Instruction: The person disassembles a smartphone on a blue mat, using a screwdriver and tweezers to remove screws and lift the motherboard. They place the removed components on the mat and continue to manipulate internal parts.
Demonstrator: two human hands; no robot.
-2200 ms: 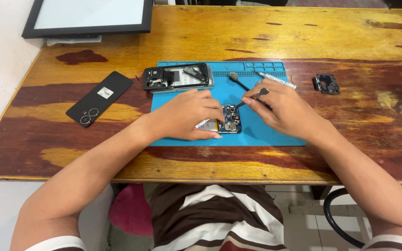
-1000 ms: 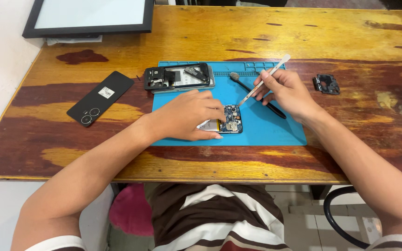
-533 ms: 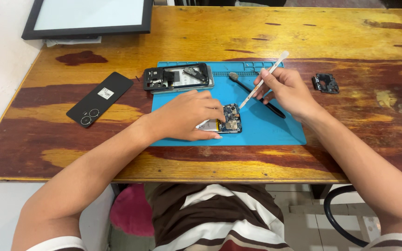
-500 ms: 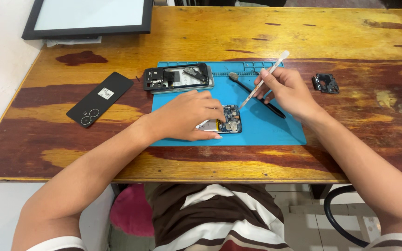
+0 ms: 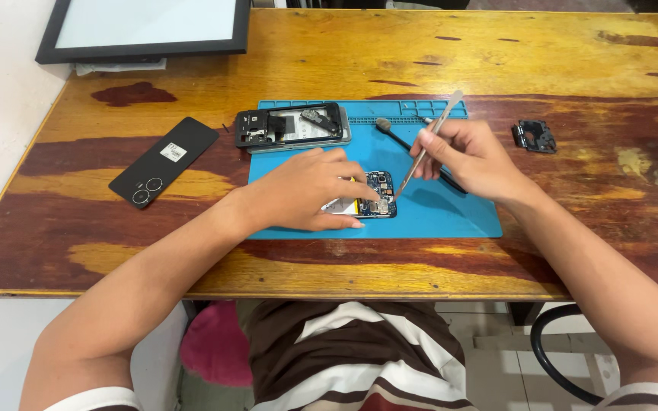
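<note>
My left hand (image 5: 310,190) lies flat over an opened phone (image 5: 373,199) on the blue work mat (image 5: 451,213), pinning it down; only the phone's circuit-board end shows past my fingers. My right hand (image 5: 470,156) holds metal tweezers (image 5: 424,148) like a pen, their tip touching the exposed board. A black brush tool (image 5: 405,144) lies on the mat under my right hand.
A phone frame with screen (image 5: 291,125) lies at the mat's top left. A black back cover (image 5: 165,160) sits on the wooden table (image 5: 344,53) to the left, a small black part (image 5: 535,135) to the right. A monitor (image 5: 146,27) stands at the back left.
My right hand picked the tweezers up from the mat, raised them, then brought the tip down onto the phone's board. My left hand has stayed on the phone.
</note>
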